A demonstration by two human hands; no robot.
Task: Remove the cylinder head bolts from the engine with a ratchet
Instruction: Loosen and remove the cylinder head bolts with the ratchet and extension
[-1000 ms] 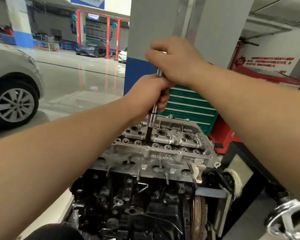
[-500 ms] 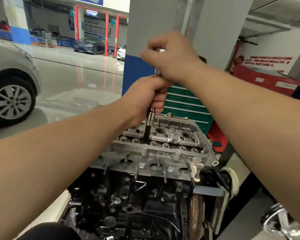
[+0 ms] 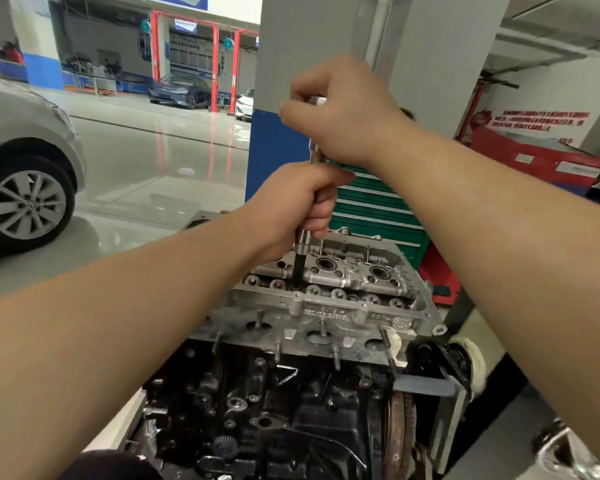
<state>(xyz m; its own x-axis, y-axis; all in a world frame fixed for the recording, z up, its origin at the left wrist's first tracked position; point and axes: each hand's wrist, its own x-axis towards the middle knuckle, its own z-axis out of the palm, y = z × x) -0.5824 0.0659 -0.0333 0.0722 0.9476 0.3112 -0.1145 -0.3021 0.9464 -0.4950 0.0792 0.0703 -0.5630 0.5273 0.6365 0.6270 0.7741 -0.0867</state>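
The ratchet (image 3: 305, 237) stands upright on the cylinder head (image 3: 329, 299), its dark socket sunk in a bolt hole near the head's left end — the bolt itself probably hidden. Left hand (image 3: 291, 206) clenches the shaft just above the head; right hand (image 3: 340, 112) grips the top end.

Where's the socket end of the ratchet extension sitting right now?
In the head view, the black socket stands nearly upright in the cylinder head, left of centre, just below the left hand.
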